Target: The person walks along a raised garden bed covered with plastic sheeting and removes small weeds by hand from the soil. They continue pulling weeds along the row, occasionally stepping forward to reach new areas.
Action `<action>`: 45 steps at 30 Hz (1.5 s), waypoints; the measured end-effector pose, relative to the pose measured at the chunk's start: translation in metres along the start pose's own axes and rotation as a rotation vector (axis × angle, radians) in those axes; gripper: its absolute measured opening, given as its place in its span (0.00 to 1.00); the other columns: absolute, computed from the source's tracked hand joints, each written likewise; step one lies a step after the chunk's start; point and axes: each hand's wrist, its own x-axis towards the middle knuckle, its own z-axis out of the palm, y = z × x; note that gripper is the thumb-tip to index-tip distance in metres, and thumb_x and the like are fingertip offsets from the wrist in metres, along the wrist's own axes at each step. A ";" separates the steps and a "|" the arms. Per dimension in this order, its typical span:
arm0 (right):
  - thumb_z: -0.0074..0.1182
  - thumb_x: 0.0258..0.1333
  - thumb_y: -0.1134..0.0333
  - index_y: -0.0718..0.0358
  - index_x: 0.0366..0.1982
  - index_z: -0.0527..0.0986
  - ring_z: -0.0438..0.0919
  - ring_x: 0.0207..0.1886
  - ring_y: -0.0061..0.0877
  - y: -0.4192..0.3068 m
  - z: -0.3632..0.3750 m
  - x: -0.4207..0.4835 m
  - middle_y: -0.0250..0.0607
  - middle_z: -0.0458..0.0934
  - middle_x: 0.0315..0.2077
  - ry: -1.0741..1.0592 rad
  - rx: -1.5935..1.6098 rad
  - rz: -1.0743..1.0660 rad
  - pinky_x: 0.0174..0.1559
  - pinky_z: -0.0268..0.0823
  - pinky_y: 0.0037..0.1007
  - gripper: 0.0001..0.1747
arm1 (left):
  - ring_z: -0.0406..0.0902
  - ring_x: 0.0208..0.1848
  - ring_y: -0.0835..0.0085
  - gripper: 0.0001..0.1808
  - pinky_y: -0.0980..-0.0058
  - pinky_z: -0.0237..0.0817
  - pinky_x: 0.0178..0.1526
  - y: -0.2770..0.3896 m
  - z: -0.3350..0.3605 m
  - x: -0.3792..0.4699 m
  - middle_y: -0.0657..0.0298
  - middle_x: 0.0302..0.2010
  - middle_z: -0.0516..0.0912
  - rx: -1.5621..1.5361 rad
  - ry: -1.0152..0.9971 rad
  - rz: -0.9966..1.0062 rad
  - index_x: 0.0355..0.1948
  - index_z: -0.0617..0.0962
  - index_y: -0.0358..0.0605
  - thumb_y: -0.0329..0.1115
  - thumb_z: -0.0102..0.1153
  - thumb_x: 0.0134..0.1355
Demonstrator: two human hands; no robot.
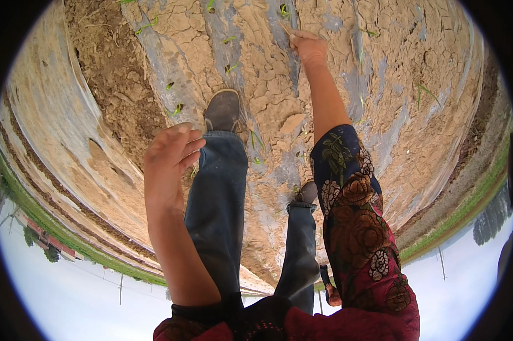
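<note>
My right hand [308, 44] reaches out over the cracked soil, with a thin wooden stick [283, 27] pinched between thumb and fingers. Just past the stick's tip, a small green seedling [284, 10] stands in a hole in the plastic mulch film [277, 32]. My left hand [171, 149] hangs above the ground by my left knee. Its fingers are loosely bent and a little apart, and nothing shows in them. Beyond it, another seedling [176, 110] pokes through a hole in the film.
My left shoe [223, 110] is planted on the bed between seedling rows; my other shoe [308, 192] is farther back. A strip of loose brown soil [111, 72] runs along the left, beside another film-covered bed [52, 85]. Another person [333, 295] is partly visible behind me.
</note>
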 end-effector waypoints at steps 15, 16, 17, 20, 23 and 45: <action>0.50 0.48 0.68 0.51 0.34 0.86 0.82 0.41 0.43 -0.021 0.002 0.010 0.45 0.85 0.36 0.178 -0.291 -0.168 0.43 0.74 0.36 0.15 | 0.82 0.45 0.69 0.17 0.72 0.69 0.51 -0.011 0.003 0.000 0.58 0.42 0.83 0.097 -0.015 -0.021 0.47 0.79 0.41 0.43 0.59 0.64; 0.50 0.48 0.68 0.51 0.34 0.86 0.82 0.41 0.43 -0.022 0.002 0.007 0.45 0.85 0.36 0.178 -0.330 -0.178 0.43 0.74 0.36 0.15 | 0.82 0.45 0.69 0.18 0.72 0.69 0.51 -0.011 0.003 -0.001 0.57 0.42 0.83 0.091 -0.016 -0.016 0.47 0.79 0.41 0.43 0.59 0.64; 0.50 0.48 0.68 0.52 0.33 0.86 0.82 0.41 0.43 -0.023 0.000 0.003 0.45 0.85 0.36 0.197 -0.371 -0.134 0.43 0.74 0.36 0.15 | 0.82 0.45 0.69 0.18 0.72 0.69 0.51 -0.011 0.004 -0.002 0.57 0.42 0.83 0.088 -0.013 -0.017 0.47 0.78 0.40 0.44 0.59 0.64; 0.50 0.48 0.67 0.51 0.34 0.86 0.82 0.41 0.42 -0.032 -0.003 -0.010 0.44 0.85 0.37 0.230 -0.386 -0.122 0.43 0.74 0.37 0.15 | 0.82 0.45 0.69 0.20 0.72 0.68 0.52 -0.010 0.005 -0.003 0.57 0.42 0.83 0.100 -0.009 -0.015 0.47 0.78 0.40 0.45 0.60 0.63; 0.50 0.49 0.66 0.54 0.35 0.86 0.82 0.41 0.45 -0.044 -0.002 -0.012 0.48 0.84 0.36 0.261 -0.470 -0.119 0.43 0.74 0.39 0.15 | 0.82 0.45 0.69 0.21 0.71 0.68 0.52 -0.009 0.005 -0.004 0.57 0.42 0.83 0.101 -0.010 -0.021 0.47 0.78 0.40 0.46 0.60 0.63; 0.49 0.49 0.67 0.43 0.38 0.86 0.81 0.41 0.44 0.010 -0.060 -0.073 0.45 0.84 0.37 0.018 -0.745 -0.082 0.43 0.73 0.36 0.18 | 0.82 0.45 0.70 0.18 0.73 0.69 0.49 -0.024 0.000 -0.002 0.59 0.43 0.83 0.106 -0.040 0.027 0.48 0.77 0.40 0.43 0.58 0.65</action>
